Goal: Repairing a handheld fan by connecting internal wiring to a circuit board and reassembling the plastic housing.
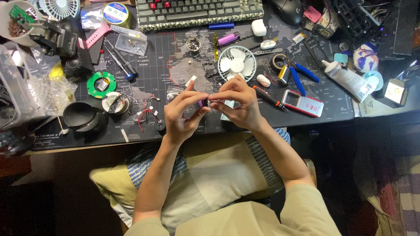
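Together, our hands meet just below the white fan (236,64), which serves as our landmark. Our left hand (183,114) and right hand (236,105) pinch a small purple-and-dark part (204,103) between their fingertips, raised off the mat (175,70) and close to the body, we judge so that fine work can be seen and steadied from both sides. What the part is we cannot tell; it is too small.

Right of the fan lie blue-handled pliers (301,74), and below those a red-and-white device (302,103), all within reach of the right hand. A black-and-orange tool (267,97) lies just right of our right hand.

As for containers: left of the fan stands a small round tin (193,43) with dark bits in it. Further left, a clear flat box (131,43) holds small metal pieces. Far left and below the fan's level sits a black cup (83,116); its contents cannot be made out. At the far upper left, a white bowl (13,22) holds a green board and brownish scraps.
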